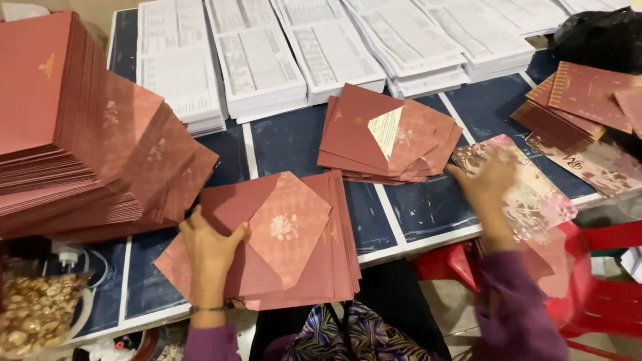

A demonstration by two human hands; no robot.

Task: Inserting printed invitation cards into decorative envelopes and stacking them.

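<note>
My left hand point(207, 251) rests flat on a small pile of dark red envelopes point(314, 261) at the table's near edge; the top envelope point(284, 224) has its patterned flap open. My right hand point(487, 190), blurred, reaches to the right and lies on a stack of pink floral cards point(542, 194), fingers spread over the top card. Between the two hands, further back, sits another pile of red envelopes point(361, 134), one with a white sheet point(386, 130) showing under its flap.
A tall slanting stack of red envelopes point(80, 134) fills the left. Several stacks of printed white sheets point(261, 60) line the far side. More red cards point(578, 100) and a black bag point(598, 37) lie right. A bag of gold pieces point(37, 311) and a red chair point(602, 281) stand near.
</note>
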